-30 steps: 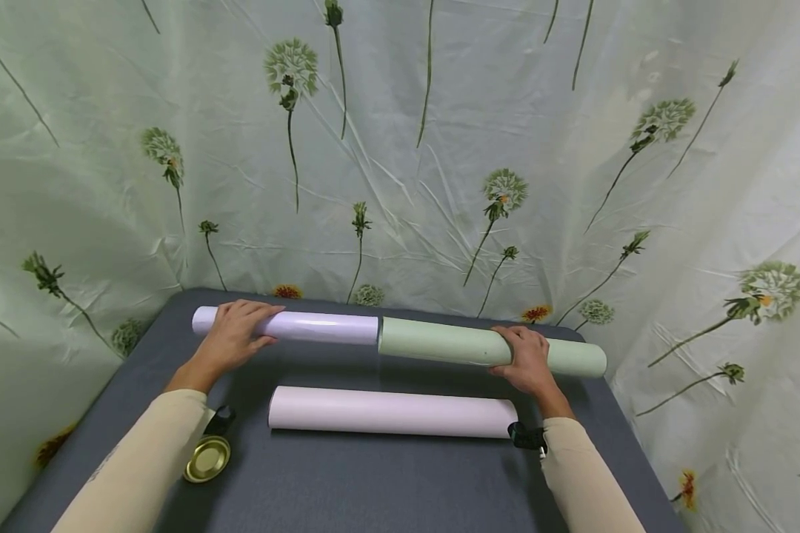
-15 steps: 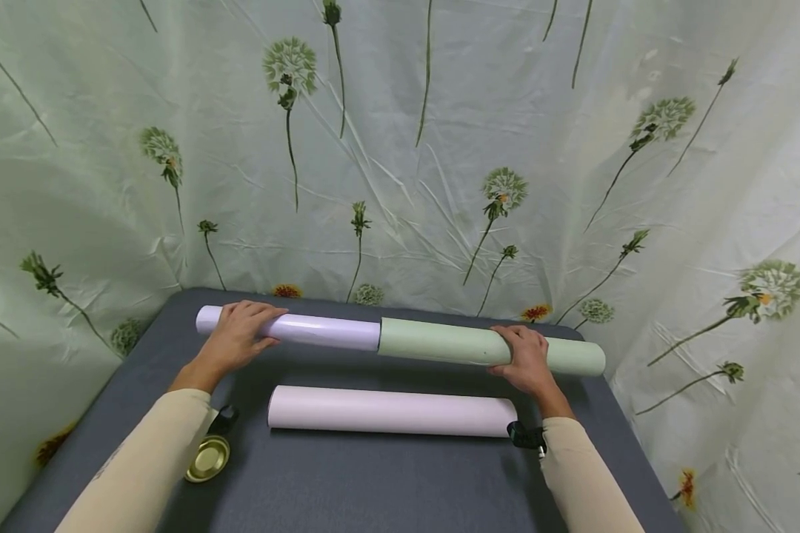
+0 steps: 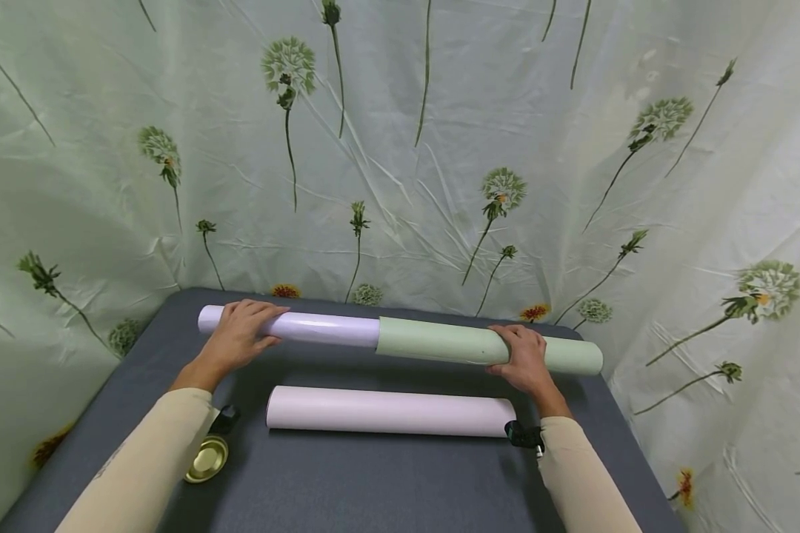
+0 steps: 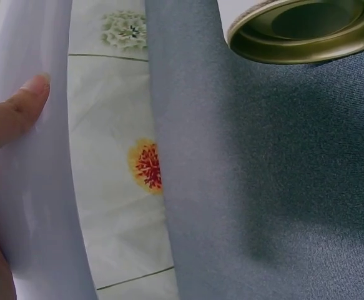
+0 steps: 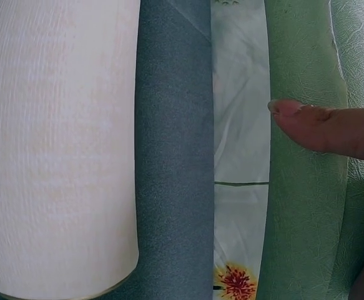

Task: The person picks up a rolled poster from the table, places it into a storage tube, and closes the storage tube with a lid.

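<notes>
Over grey cloth [image 3: 373, 481], left hand [image 3: 240, 337] has edged lavender roll [image 3: 333, 329] rightward.

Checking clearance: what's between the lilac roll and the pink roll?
In the head view, only bare grey cloth, partly shadowed, shows between the lilac roll and the pink roll.

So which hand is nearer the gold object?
Left hand, beyond the gold object, gripping the lilac roll; the right hand is farther off rightward, gripping the green roll.
</notes>
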{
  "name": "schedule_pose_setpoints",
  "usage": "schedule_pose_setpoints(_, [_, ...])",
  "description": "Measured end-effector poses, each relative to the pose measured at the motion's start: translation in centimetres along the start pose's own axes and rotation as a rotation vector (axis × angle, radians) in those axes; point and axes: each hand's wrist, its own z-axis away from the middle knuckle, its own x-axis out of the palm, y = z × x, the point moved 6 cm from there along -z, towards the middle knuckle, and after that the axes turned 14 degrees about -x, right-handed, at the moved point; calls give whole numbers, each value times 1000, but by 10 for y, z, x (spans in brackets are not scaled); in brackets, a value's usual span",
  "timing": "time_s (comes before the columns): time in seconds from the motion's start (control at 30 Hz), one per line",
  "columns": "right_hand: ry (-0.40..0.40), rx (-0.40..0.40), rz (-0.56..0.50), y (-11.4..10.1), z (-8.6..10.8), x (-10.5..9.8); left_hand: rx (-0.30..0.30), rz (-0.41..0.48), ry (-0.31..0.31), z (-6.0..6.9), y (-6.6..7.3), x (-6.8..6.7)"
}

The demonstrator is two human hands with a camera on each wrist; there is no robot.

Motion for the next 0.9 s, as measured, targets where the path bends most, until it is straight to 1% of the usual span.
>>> schedule_pose_setpoints(0.2, [5,-9,-2,-3,-1,0,4,-12,-6,-1,3,3])
schedule_pose_setpoints(0.37, [10,-17,0,-5,-2,0,6,-28,1,0,7,3])
schedule_pose_setpoints(0.63, [10,-17,8,-8,-2,2,-7,-33,-21,1,11,4])
schedule_pose_setpoints(0.77, [8,-10,5,-8,-1,3,1,-39,-9,1,12,5])
schedule_pose_setpoints(0.9, [3,-7,-1,-9,0,4,28,-41,11,2,14,6])
